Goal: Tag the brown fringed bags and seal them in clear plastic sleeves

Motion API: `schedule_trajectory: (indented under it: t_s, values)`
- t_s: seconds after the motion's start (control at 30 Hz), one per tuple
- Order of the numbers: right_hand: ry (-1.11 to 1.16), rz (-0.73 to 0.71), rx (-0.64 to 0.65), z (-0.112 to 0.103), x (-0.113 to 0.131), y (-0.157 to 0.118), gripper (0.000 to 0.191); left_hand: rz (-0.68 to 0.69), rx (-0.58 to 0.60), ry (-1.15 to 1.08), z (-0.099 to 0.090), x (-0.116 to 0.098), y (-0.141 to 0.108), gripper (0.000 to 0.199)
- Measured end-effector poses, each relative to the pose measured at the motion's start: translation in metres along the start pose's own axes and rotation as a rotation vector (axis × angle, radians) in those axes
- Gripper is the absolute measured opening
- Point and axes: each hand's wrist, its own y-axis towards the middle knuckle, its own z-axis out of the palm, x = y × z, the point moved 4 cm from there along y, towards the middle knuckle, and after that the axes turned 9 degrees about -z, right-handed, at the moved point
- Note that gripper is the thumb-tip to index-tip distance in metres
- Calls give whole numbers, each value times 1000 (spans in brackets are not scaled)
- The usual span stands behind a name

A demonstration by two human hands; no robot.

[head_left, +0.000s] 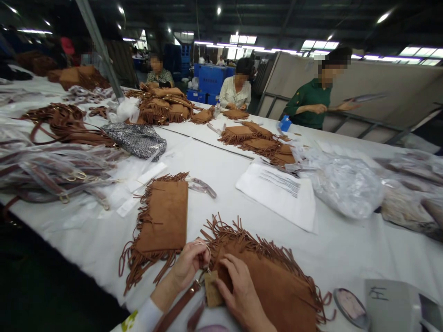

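A brown suede bag with long fringe lies flat in front of me. My left hand is closed at the bag's upper left corner, fingertips pinching a thin pale string. Just below hangs a tan tag, beside the metal clip of a brown strap. My right hand rests on the bag with curved fingers apart, the thumb at the tag's edge. Left of the hands lies a second fringed suede bag, touching neither hand.
Plastic-wrapped straps pile up at left, near a black-and-white patterned bundle. A white printed bag and clear plastic lie right. A grey device stands front right. Several people work across the table, one in a green top.
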Motion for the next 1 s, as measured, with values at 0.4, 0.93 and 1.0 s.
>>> schedule_trajectory:
  t_s: [0.4,0.93,1.0]
  values:
    - [-112,-173,105,11,12,-21,41,-169,-82,-343,-33,20,2,20]
    - [593,285,-20,13,4,41,32,109,-43,806,-8,-11,-1,47]
    - [842,359,-17,16,2,43,34,130,14,832,0,-15,-1,41]
